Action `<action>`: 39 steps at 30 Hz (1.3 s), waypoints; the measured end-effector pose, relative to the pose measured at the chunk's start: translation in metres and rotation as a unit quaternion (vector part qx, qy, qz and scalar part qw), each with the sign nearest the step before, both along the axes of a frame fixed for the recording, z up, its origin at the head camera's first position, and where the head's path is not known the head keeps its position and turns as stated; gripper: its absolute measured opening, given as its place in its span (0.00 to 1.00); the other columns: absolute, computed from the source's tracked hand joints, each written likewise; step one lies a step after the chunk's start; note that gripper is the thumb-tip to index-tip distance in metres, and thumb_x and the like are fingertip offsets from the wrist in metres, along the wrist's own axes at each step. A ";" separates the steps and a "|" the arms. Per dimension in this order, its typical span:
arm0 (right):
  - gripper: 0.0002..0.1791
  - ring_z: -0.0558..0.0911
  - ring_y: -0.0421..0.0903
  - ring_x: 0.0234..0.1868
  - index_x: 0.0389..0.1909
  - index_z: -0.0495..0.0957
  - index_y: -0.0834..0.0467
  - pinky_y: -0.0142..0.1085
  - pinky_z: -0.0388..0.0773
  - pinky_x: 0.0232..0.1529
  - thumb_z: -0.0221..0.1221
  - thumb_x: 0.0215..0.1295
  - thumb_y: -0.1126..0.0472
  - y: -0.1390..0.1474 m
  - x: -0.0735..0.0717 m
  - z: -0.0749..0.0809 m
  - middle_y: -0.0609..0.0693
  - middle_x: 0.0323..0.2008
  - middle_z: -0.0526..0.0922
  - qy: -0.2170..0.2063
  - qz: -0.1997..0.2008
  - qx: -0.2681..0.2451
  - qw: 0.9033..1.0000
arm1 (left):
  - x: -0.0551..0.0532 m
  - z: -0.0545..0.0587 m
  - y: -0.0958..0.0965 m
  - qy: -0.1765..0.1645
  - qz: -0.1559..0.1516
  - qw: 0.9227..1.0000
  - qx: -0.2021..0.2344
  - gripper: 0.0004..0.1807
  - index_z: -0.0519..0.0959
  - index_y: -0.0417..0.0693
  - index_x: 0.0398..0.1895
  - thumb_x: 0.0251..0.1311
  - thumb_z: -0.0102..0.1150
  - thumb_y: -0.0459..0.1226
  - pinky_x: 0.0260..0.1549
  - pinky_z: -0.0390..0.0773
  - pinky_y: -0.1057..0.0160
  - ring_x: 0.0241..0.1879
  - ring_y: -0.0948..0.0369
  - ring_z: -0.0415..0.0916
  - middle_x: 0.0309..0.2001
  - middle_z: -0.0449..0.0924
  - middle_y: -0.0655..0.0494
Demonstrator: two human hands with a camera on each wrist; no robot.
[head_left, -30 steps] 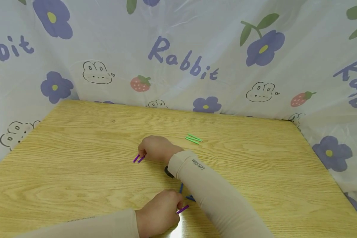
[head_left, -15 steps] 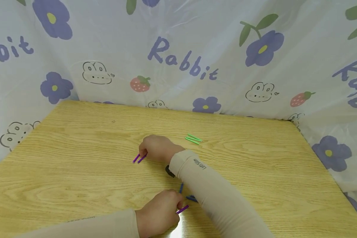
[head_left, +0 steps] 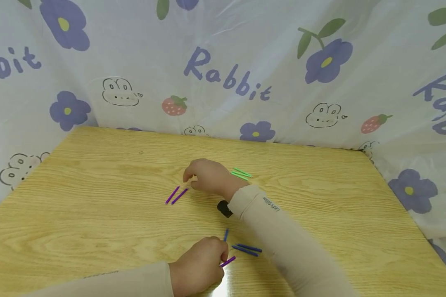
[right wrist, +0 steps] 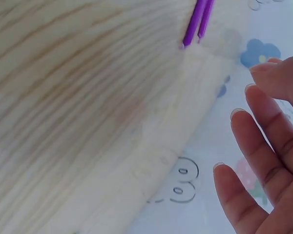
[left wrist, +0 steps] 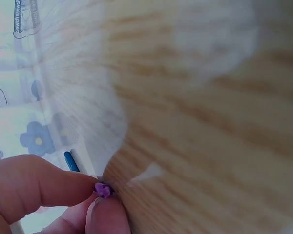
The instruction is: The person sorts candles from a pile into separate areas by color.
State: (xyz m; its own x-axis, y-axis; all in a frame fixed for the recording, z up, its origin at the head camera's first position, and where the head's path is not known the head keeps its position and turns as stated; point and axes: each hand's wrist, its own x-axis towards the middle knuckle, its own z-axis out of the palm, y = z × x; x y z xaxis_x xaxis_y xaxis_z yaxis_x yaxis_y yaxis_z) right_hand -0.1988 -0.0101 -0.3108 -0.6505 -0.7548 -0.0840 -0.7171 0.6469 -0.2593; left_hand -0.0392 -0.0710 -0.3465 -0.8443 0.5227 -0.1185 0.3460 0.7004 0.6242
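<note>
My left hand point(head_left: 200, 264) pinches a thin purple candle point(head_left: 228, 261) between thumb and fingertips, low over the near part of the table. Its purple end point(left wrist: 103, 189) pokes out between thumb and finger in the left wrist view. Two more purple candles point(head_left: 179, 196) lie side by side on the wood, slightly apart. Just beyond them hovers my right hand point(head_left: 209, 176), fingers loosely bent and holding nothing. The right wrist view shows these fingers point(right wrist: 249, 131) spread away from the purple candle pair point(right wrist: 195, 24).
Two blue candles point(head_left: 247, 250) lie right of my left hand, and another blue candle point(head_left: 226, 235) stands out behind its fingers. Several green candles point(head_left: 240, 174) lie beyond my right wrist, partly covered by it. A printed curtain point(head_left: 223, 49) backs the wooden table point(head_left: 96, 173).
My right hand has let go of the purple candles and moved up and to the right, leaving both on the table. My left hand has stayed in place.
</note>
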 end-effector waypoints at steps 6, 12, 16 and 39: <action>0.12 0.75 0.41 0.44 0.44 0.79 0.51 0.32 0.71 0.43 0.55 0.60 0.62 0.020 0.001 0.002 0.43 0.44 0.77 -0.009 -0.012 -0.033 0.999 | 0.000 0.001 0.000 -0.007 -0.003 1.000 0.002 0.10 0.71 0.47 0.17 0.32 0.55 0.24 0.19 0.63 0.71 0.20 0.68 0.59 0.20 0.63 0.63; 0.12 0.74 0.41 0.46 0.44 0.79 0.53 0.33 0.71 0.46 0.55 0.60 0.63 0.033 0.006 -0.001 0.44 0.44 0.77 -0.016 -0.011 -0.043 0.999 | 0.000 0.001 0.000 -0.011 -0.003 1.000 0.000 0.10 0.71 0.47 0.17 0.32 0.55 0.24 0.19 0.63 0.71 0.20 0.68 0.58 0.20 0.63 0.63; 0.11 0.75 0.41 0.46 0.43 0.79 0.53 0.32 0.71 0.45 0.56 0.59 0.62 0.041 0.012 -0.002 0.44 0.43 0.77 -0.028 -0.010 -0.043 0.999 | -0.001 -0.001 0.001 0.003 -0.007 1.000 -0.002 0.10 0.70 0.47 0.17 0.31 0.56 0.24 0.19 0.63 0.71 0.20 0.68 0.58 0.20 0.63 0.63; 0.06 0.76 0.38 0.37 0.34 0.80 0.53 0.34 0.72 0.40 0.57 0.57 0.64 0.097 0.050 -0.015 0.42 0.34 0.79 -0.081 -0.072 -0.054 0.993 | 0.003 0.001 0.004 0.030 -0.004 0.999 -0.032 0.13 0.67 0.51 0.13 0.31 0.55 0.24 0.19 0.62 0.72 0.19 0.68 0.57 0.18 0.61 0.64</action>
State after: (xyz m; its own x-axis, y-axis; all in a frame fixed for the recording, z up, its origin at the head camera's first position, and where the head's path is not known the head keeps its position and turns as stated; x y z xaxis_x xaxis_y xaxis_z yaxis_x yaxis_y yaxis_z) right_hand -0.1491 0.0870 -0.3255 -0.7373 -0.6646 -0.1213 -0.5614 0.7027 -0.4370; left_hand -0.0362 -0.0670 -0.3454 -0.8469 0.5222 -0.1006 0.3875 0.7355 0.5557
